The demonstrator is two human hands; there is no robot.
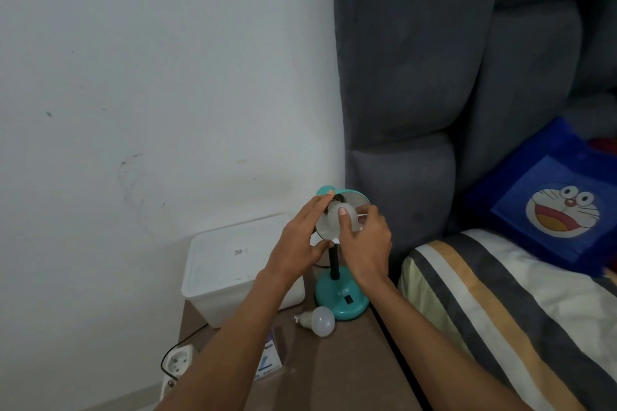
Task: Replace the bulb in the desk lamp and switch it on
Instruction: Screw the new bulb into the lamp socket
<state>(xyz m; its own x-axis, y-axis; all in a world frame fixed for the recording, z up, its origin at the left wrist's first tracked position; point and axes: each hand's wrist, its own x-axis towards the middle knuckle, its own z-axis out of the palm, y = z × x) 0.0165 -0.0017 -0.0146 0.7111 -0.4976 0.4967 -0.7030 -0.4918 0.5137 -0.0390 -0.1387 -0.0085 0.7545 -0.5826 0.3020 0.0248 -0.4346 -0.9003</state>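
Observation:
A teal desk lamp stands on the brown bedside table (337, 374), its round base (340, 302) carrying a black switch. Its shade (359, 199) faces me, with a white bulb (335, 214) in the socket. My right hand (365, 243) grips that bulb with thumb and fingers. My left hand (300, 240) holds the left rim of the shade, fingers spread around it. A second white bulb (320, 320) lies loose on the table just left of the lamp base.
A white plastic box (230, 264) sits behind my left arm. A small bulb carton (268, 360) lies on the table. A white power strip (178, 360) with a black cord hangs at the table's left. Grey headboard and striped bedding fill the right.

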